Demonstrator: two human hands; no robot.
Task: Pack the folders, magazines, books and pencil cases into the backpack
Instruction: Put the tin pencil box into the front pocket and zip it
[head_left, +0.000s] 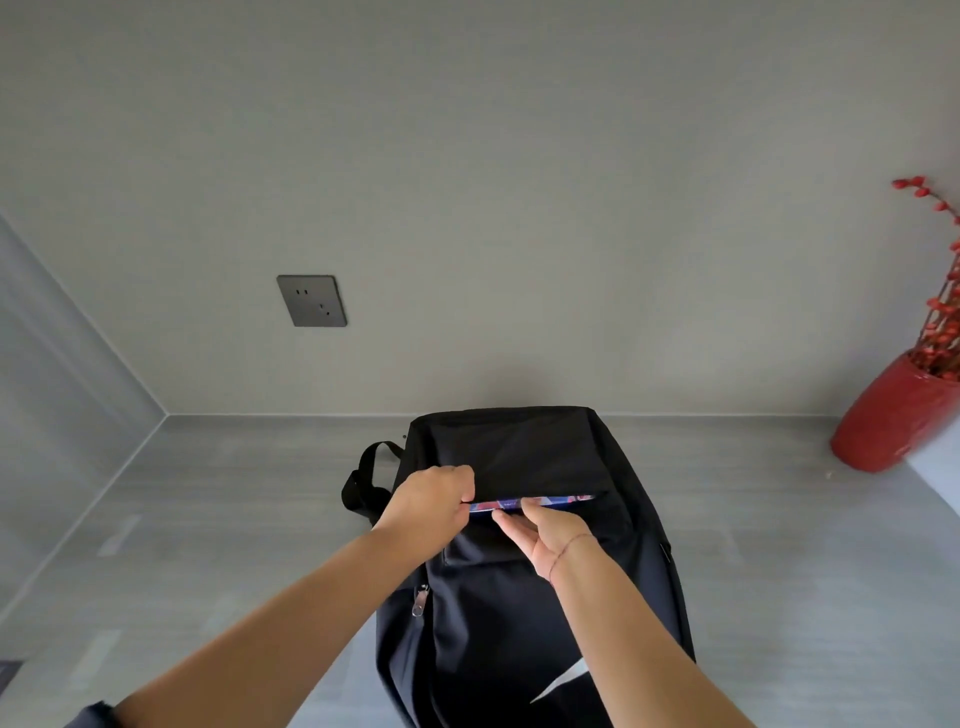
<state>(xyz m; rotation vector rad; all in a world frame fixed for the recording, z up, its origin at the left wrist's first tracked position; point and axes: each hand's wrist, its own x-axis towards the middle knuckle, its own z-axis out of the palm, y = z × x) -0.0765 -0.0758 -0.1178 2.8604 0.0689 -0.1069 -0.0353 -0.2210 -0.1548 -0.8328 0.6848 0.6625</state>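
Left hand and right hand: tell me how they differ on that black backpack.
The left hand is closed into a fist, pinching at the left end of the black fabric backpack's front pocket slit; the right hand is open, its fingers extended against the colourful blue-and-red flat item showing in the slit. The right wrist wears a thin red string; the left wrist is bare. Both work at the same pocket opening.

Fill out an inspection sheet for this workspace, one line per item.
Surface: grey floor, bare around the bag.
Job's things: black backpack lying flat; colourful flat item showing in its front pocket slit.
Clutter: nothing seen.
Grippers: left hand pinched shut at the slit's left end; right hand with fingers extended against the item.
Cables: nothing seen.
Surroundings: grey wall, wall socket, red vase with red stems.
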